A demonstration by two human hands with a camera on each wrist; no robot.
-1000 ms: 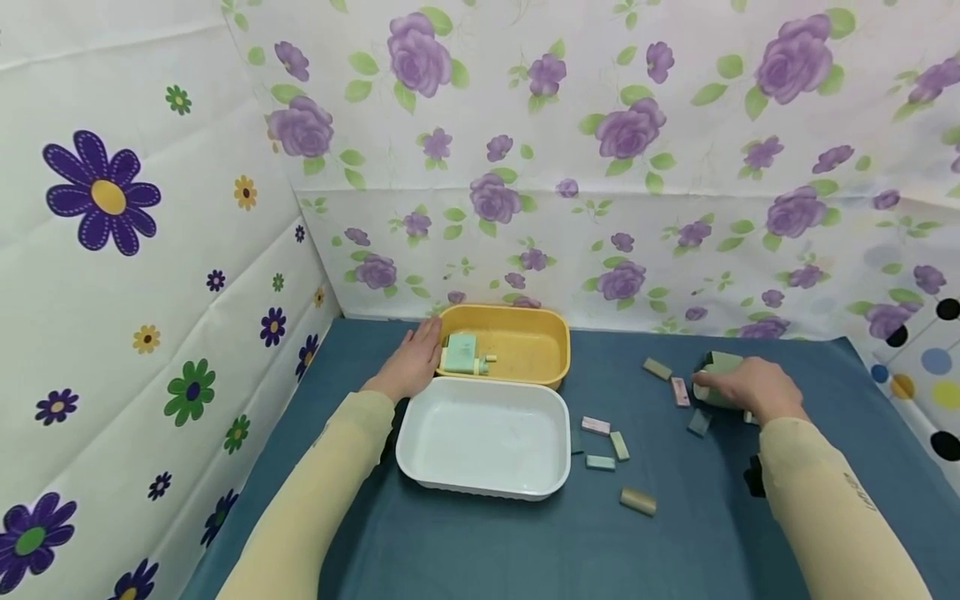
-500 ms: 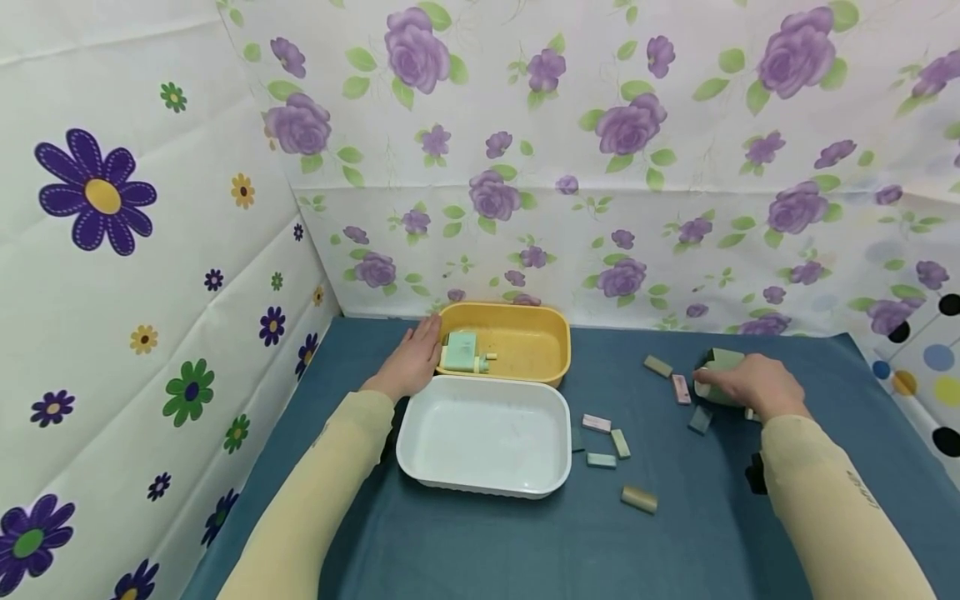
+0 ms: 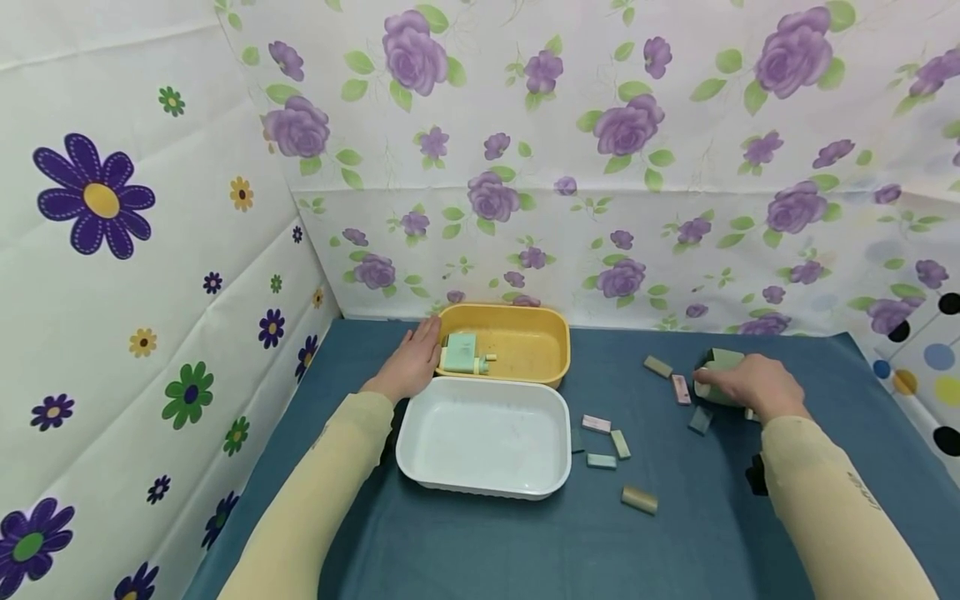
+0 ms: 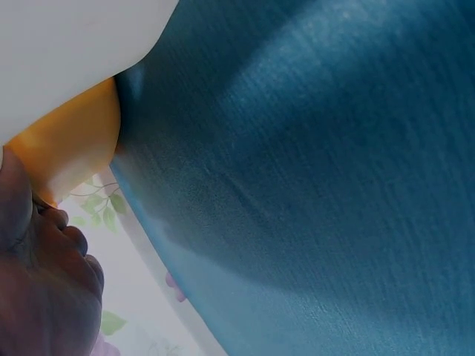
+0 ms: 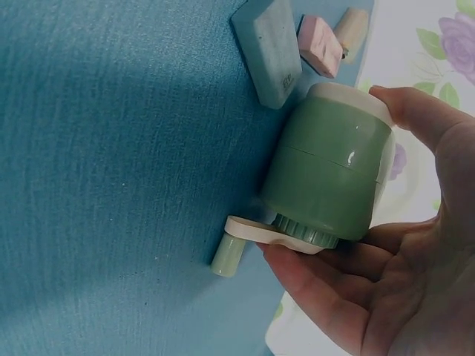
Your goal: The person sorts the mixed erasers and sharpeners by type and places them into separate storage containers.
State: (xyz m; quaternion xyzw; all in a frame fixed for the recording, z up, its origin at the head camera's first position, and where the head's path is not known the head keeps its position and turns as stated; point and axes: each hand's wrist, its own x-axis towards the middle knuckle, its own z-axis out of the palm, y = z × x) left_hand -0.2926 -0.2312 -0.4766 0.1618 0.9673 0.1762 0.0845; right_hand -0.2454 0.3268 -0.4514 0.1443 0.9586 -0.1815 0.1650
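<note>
My right hand (image 3: 761, 387) grips a green and white pencil sharpener (image 5: 326, 163) at the right of the table. In the right wrist view, the thumb lies at its white end and the fingers at the crank (image 5: 267, 233) end. Beside it lie a blue eraser (image 5: 271, 59), a pink eraser (image 5: 320, 46) and a tan eraser (image 5: 352, 33). My left hand (image 3: 411, 360) rests with extended fingers against the left side of a yellow basin (image 3: 525, 350). Inside that basin sits a second pencil sharpener (image 3: 461, 353), pale teal and cream.
A white basin (image 3: 483, 437) stands in front of the yellow one. Several small erasers, including a pink one (image 3: 596, 424) and a green one (image 3: 620, 444), lie right of it. A brownish cylinder (image 3: 639, 500) lies nearer. Flowered cloth walls (image 3: 562, 150) close off the back and left.
</note>
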